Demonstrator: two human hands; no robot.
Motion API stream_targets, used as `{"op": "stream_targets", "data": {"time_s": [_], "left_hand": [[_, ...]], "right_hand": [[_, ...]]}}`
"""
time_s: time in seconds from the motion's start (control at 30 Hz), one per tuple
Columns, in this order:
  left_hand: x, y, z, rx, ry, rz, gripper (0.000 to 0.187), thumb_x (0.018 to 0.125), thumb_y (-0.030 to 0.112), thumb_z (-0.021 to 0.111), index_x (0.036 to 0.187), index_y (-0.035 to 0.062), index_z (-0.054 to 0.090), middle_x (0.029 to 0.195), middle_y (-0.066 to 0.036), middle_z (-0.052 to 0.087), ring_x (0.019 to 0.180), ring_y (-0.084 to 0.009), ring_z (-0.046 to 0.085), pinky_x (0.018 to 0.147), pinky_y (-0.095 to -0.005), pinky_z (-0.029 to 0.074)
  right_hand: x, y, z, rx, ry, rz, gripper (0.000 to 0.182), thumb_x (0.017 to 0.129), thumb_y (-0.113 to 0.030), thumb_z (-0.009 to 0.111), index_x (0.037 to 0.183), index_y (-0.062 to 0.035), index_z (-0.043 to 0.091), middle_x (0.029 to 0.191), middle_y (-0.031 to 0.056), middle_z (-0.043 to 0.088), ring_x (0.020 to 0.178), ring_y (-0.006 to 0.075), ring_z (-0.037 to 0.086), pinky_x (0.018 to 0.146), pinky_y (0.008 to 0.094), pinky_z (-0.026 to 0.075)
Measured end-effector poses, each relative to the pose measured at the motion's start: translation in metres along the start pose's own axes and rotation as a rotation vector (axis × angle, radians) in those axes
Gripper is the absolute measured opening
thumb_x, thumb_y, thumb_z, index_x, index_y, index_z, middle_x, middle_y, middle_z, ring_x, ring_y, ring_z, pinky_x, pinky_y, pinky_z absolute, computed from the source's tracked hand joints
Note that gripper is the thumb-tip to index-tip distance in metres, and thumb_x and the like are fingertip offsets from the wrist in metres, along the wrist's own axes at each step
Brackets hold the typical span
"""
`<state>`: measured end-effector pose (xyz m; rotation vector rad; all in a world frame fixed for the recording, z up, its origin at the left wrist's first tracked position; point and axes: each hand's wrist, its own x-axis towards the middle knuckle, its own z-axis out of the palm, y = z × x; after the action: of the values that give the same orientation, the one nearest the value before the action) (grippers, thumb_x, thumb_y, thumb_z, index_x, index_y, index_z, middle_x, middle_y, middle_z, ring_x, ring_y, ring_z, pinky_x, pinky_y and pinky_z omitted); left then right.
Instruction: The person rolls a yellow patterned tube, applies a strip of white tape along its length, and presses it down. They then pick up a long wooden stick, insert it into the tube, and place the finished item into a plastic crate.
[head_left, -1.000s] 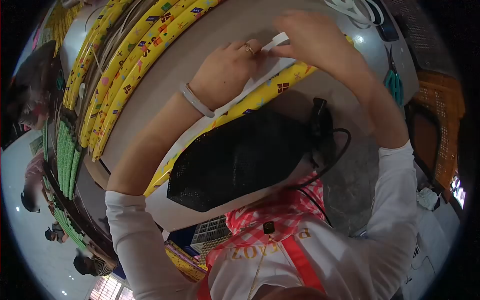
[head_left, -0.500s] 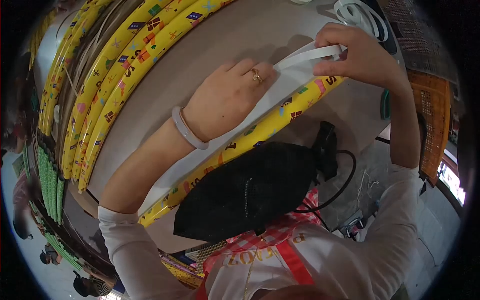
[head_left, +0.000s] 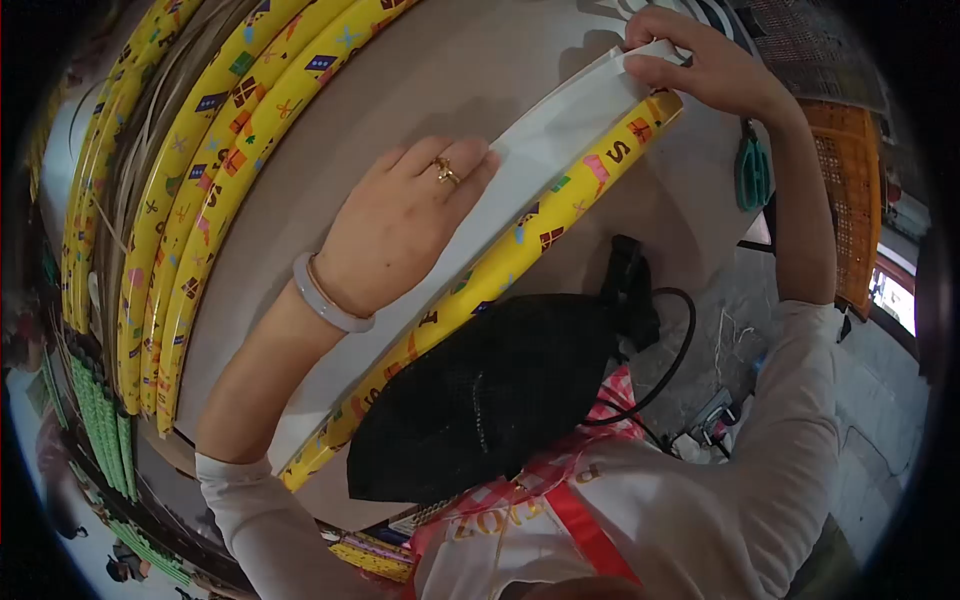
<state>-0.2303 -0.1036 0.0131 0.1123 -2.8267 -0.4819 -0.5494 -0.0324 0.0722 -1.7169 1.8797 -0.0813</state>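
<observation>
Left hand (ringed) and right hand on white strip

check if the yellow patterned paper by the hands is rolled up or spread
Partly spread: the yellow patterned paper is rolled along one side, and flat white, apparently its back, shows under the left hand.

I'm reading a dark S near the upper right end of the printed yellow roll, and another S towards its lower left. Between them there's a dark letter I can't settle, T or Y. Over on the white top I've got gold capitals: a P, an O and a Z come through, but the red strap interrupts them, so the full word is unclear.
</observation>
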Motion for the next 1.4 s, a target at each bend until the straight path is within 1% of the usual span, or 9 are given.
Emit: {"op": "stream_targets", "data": {"time_s": [0.07,0.23,0.67,1.17,1.23,1.27,1.33,1.37,1.4], "left_hand": [[0.0,0.0,0.0,0.002,-0.002,0.005,0.036,0.076,0.008,0.052,0.111,0.0,0.056,0.106,-0.006,0.05,0.094,-0.019,0.05,0.078,-0.0301,0.043],[0.0,0.001,0.0,0.013,-0.021,-0.014,0.037,0.075,0.008,0.051,0.111,0.0007,0.056,0.105,-0.005,0.049,0.091,-0.0178,0.05,0.075,-0.0289,0.043],[-0.001,-0.001,0.002,0.065,-0.002,0.025,0.039,0.075,0.008,0.052,0.113,0.0007,0.055,0.105,-0.006,0.049,0.09,-0.0182,0.05,0.075,-0.0288,0.042],[-0.001,-0.001,-0.003,0.106,-0.035,0.051,0.038,0.075,0.01,0.054,0.113,0.0011,0.055,0.106,-0.005,0.049,0.091,-0.017,0.05,0.076,-0.028,0.043],[0.0,-0.002,-0.003,0.112,-0.046,0.059,0.036,0.076,0.01,0.055,0.111,0.0021,0.056,0.111,-0.005,0.051,0.099,-0.0181,0.05,0.078,-0.029,0.043],[0.004,-0.003,-0.004,0.115,-0.05,0.06,0.036,0.076,0.01,0.055,0.111,0.0021,0.056,0.111,-0.005,0.051,0.099,-0.0181,0.05,0.078,-0.029,0.043],[0.014,-0.004,-0.008,0.093,-0.048,0.103,0.027,0.077,0.01,0.055,0.104,0.0052,0.057,0.116,-0.005,0.054,0.11,-0.0192,0.049,0.084,-0.0302,0.043],[0.018,-0.006,-0.008,0.098,-0.054,0.104,0.027,0.077,0.01,0.055,0.104,0.0052,0.057,0.116,-0.005,0.054,0.11,-0.0192,0.049,0.084,-0.0302,0.043],[0.023,-0.008,-0.007,0.09,-0.068,0.108,0.022,0.078,0.009,0.054,0.1,0.0064,0.057,0.117,-0.005,0.055,0.114,-0.0192,0.048,0.087,-0.0308,0.042]], "right_hand": [[0.0,-0.018,0.003,-0.019,0.022,0.018,0.027,0.085,-0.031,0.059,0.101,-0.0105,0.056,0.1,0.0027,0.055,0.088,0.0175,0.057,0.078,0.0306,0.048],[0.001,-0.025,0.005,-0.042,0.066,0.035,0.027,0.085,-0.031,0.059,0.101,-0.0104,0.056,0.101,0.0029,0.055,0.088,0.0178,0.057,0.078,0.0308,0.048],[-0.003,-0.062,0.032,-0.058,0.133,0.028,0.027,0.085,-0.031,0.059,0.102,-0.0103,0.056,0.102,0.0034,0.055,0.088,0.0186,0.057,0.079,0.0312,0.048],[-0.003,-0.08,0.045,-0.098,0.219,0.023,0.027,0.085,-0.031,0.059,0.103,-0.0102,0.056,0.103,0.004,0.055,0.089,0.0195,0.057,0.079,0.0317,0.048],[-0.004,-0.08,0.046,-0.099,0.234,0.02,0.027,0.085,-0.031,0.059,0.103,-0.0102,0.056,0.103,0.004,0.055,0.089,0.0197,0.057,0.079,0.0318,0.048],[-0.004,-0.08,0.046,-0.1,0.243,0.02,0.027,0.085,-0.031,0.059,0.103,-0.0102,0.056,0.103,0.0041,0.055,0.089,0.0197,0.057,0.079,0.0318,0.048],[-0.006,-0.079,0.047,-0.099,0.262,0.021,0.027,0.085,-0.031,0.059,0.103,-0.0102,0.056,0.103,0.0042,0.055,0.089,0.0199,0.057,0.079,0.0319,0.048],[-0.007,-0.079,0.048,-0.097,0.272,0.019,0.027,0.085,-0.031,0.059,0.103,-0.0102,0.056,0.103,0.0042,0.055,0.09,0.0199,0.057,0.079,0.0319,0.048],[-0.01,-0.079,0.049,-0.096,0.283,0.016,0.027,0.085,-0.031,0.059,0.103,-0.0102,0.056,0.103,0.0042,0.055,0.09,0.02,0.057,0.079,0.032,0.048]]}}
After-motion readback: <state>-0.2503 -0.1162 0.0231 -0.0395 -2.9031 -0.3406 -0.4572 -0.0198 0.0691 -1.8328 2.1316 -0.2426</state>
